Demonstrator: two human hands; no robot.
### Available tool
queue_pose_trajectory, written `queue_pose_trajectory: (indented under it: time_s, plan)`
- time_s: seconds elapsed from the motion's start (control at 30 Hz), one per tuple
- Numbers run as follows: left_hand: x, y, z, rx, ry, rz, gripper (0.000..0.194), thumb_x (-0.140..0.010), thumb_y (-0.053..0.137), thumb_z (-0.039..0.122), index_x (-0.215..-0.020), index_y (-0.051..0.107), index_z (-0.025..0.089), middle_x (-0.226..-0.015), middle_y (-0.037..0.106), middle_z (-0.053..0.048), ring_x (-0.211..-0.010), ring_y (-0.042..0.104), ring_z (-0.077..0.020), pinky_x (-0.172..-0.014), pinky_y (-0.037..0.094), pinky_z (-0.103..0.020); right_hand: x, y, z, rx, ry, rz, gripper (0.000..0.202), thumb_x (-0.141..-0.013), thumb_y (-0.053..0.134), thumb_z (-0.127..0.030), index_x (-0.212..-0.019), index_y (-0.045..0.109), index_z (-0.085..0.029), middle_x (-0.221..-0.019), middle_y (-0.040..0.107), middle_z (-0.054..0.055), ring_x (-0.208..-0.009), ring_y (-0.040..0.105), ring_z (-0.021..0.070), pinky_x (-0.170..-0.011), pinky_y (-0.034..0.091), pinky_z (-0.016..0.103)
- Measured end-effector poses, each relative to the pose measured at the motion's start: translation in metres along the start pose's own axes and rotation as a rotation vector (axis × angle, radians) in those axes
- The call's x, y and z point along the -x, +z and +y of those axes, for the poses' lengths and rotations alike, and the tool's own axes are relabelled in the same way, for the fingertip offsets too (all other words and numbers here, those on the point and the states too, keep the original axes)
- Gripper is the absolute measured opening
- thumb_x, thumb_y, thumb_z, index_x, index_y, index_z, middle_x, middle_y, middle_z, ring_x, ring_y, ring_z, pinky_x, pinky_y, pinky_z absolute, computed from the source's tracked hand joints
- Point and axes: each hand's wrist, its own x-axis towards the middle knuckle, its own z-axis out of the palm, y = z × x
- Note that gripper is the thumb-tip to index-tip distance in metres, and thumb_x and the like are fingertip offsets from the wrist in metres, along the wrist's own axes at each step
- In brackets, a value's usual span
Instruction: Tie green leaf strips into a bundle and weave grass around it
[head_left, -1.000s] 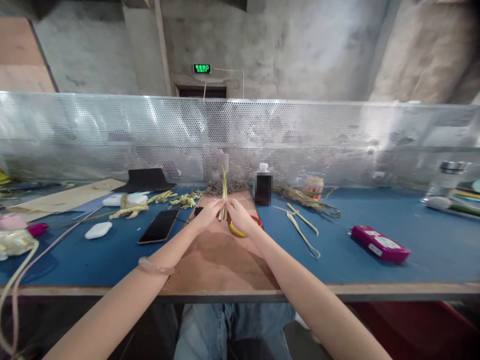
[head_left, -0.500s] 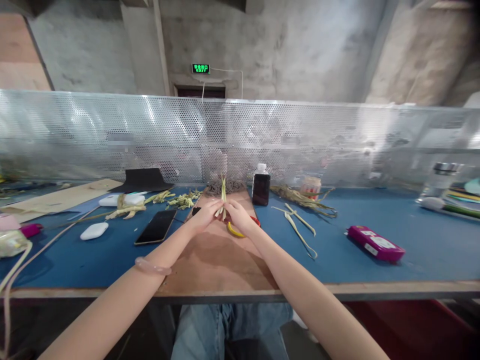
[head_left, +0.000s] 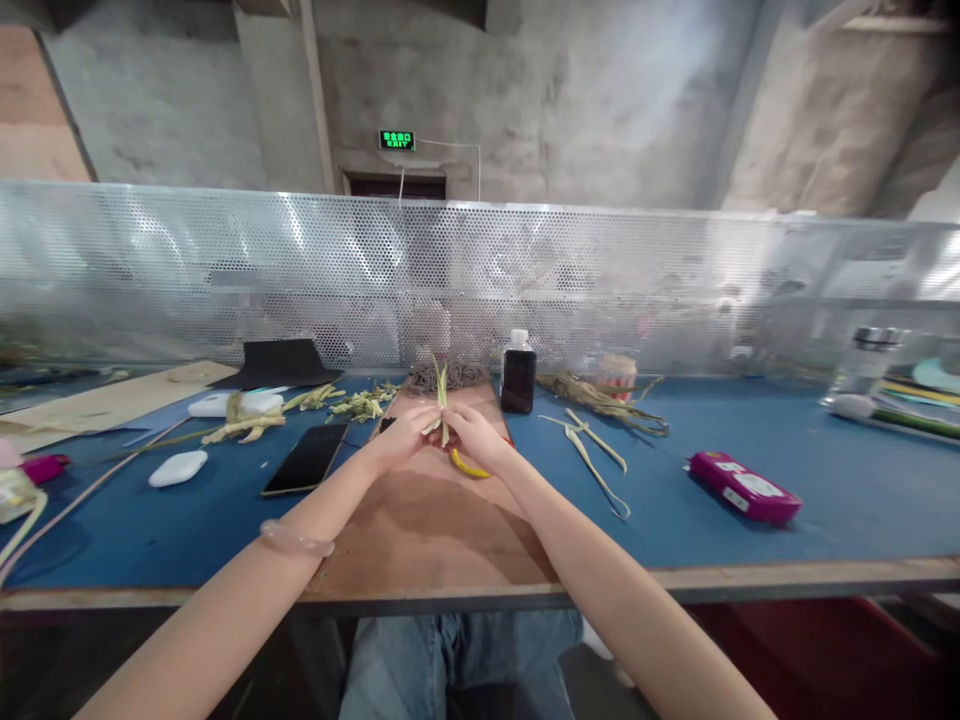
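- Strands of pale green plant fibre [head_left: 442, 388] rise from between the fingertips of the left hand [head_left: 405, 438] and the right hand [head_left: 472, 437], their tips fanning beyond the fingers and their paler ends showing just below, on the wearer's side.
- Both hands are pinched on this bundle, the left from one side, the right from the other; which fingertips bear the pressure is too small to tell.
- Gripping near the lower ends probably keeps the thin strips gathered, since loose ones would likely splay.
- Under the fingers lies a wooden board [head_left: 439, 530], perhaps there to spare the blue tabletop [head_left: 645, 530].
- Just nearer the wearer than the right fingers, partly hidden by that hand, curves a yellow handle [head_left: 469, 466], maybe of scissors, within easy reach.
- Beyond the fingertips, at the board's far end, sits a tangled grey heap [head_left: 469, 376].
- Right of the fingers, well apart from them, two loose strips [head_left: 598, 470] lie crossing; a dark bottle [head_left: 518, 380] stands farther back, seemingly out of the hands' way.
- Left of the fingers lie a smartphone [head_left: 306, 460] and, farther off, yellowish plant scraps [head_left: 363, 404].
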Motion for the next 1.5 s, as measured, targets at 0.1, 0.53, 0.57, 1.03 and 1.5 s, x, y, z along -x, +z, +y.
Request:
queue_pose_trajectory:
  time_s: [0.1, 0.53, 0.57, 1.03, 1.5]
  plan:
    - [0.001, -0.002, 0.000, 0.036, -0.030, -0.052, 0.029, -0.079, 0.059, 0.039, -0.065, 0.052, 0.015, -0.057, 0.046, 0.002, -0.054, 0.045, -0.0112, -0.056, 0.041, -0.026, 0.001, -0.004, -0.001, 0.002, 0.018, -0.022, 0.021, -0.085, 0.051, -0.035, -0.076, 0.052, -0.016, -0.057, 0.057, -0.001, -0.049, 0.052, 0.0101, -0.049, 0.039, 0.021]
    - [0.006, 0.002, 0.012, 0.008, -0.057, -0.085, 0.023, -0.076, 0.057, 0.030, -0.059, 0.054, 0.014, -0.057, 0.051, 0.000, -0.053, 0.048, -0.0119, -0.056, 0.040, -0.026, -0.003, -0.007, 0.005, -0.031, 0.034, -0.099, 0.022, -0.083, 0.048, -0.031, -0.070, 0.054, -0.014, -0.056, 0.060, 0.003, -0.048, 0.052, 0.0112, -0.044, 0.035, 0.021]
    - [0.007, 0.002, 0.012, -0.007, -0.058, -0.080, 0.022, -0.075, 0.057, 0.029, -0.059, 0.055, 0.014, -0.057, 0.051, 0.000, -0.053, 0.048, -0.0117, -0.055, 0.040, -0.025, -0.002, -0.007, 0.005, -0.026, 0.033, -0.103, 0.023, -0.083, 0.048, -0.032, -0.070, 0.055, -0.014, -0.056, 0.060, 0.003, -0.048, 0.052, 0.0111, -0.044, 0.034, 0.021]
    - [-0.003, -0.009, -0.001, -0.104, -0.041, 0.014, 0.014, -0.072, 0.059, 0.026, -0.063, 0.060, 0.015, -0.063, 0.056, 0.000, -0.057, 0.048, -0.0124, -0.052, 0.037, -0.022, 0.001, -0.020, 0.002, 0.067, 0.072, -0.170, 0.028, -0.079, 0.061, -0.040, -0.068, 0.053, -0.016, -0.054, 0.053, -0.003, -0.043, 0.043, 0.0071, -0.041, 0.032, 0.020]
    - [-0.001, -0.002, 0.001, 0.121, -0.051, -0.068, 0.024, -0.078, 0.062, 0.033, -0.068, 0.052, 0.014, -0.056, 0.045, 0.003, -0.052, 0.044, -0.0094, -0.058, 0.041, -0.026, 0.003, -0.020, -0.006, -0.121, 0.140, -0.166, 0.014, -0.073, 0.057, -0.027, -0.076, 0.058, -0.013, -0.064, 0.064, 0.005, -0.055, 0.052, 0.0112, -0.046, 0.032, 0.020]
